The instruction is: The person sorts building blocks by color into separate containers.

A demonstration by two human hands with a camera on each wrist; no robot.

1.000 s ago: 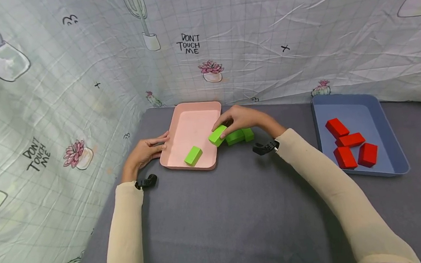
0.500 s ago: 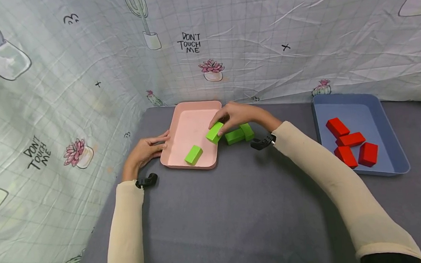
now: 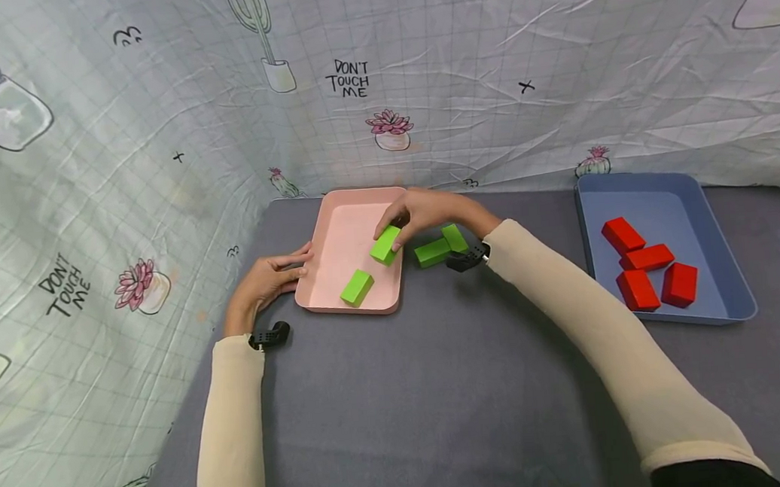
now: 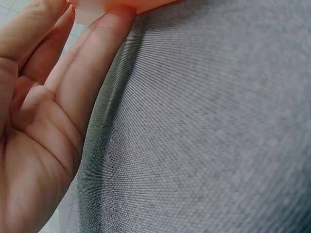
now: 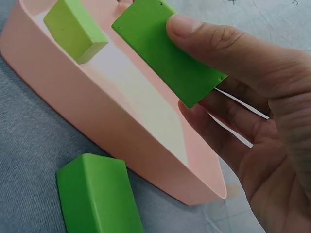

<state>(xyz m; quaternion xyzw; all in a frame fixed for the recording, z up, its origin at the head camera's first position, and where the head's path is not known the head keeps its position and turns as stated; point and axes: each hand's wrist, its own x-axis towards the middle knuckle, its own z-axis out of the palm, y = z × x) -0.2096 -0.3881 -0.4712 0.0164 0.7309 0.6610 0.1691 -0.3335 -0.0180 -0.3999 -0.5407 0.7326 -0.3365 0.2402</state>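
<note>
My right hand (image 3: 421,209) pinches a green block (image 3: 386,245) between thumb and fingers. It holds the block over the right side of the pink tray (image 3: 344,228). In the right wrist view the held block (image 5: 165,53) is tilted above the tray wall (image 5: 121,131). Another green block (image 3: 357,288) lies inside the tray near its front. Straight fingers of my left hand (image 3: 267,286) touch the tray's left side. Two more green blocks, one in front (image 3: 433,252) and one behind (image 3: 454,237), lie on the table right of the tray, touching or nearly so.
A blue tray (image 3: 723,250) with several red blocks (image 3: 680,285) stands at the right on the grey table (image 3: 401,409). A printed curtain (image 3: 472,57) hangs along the back and left.
My right hand has moved left with the green block, from the pink tray's right rim to over its inside. My left hand stays at the tray's left side.
</note>
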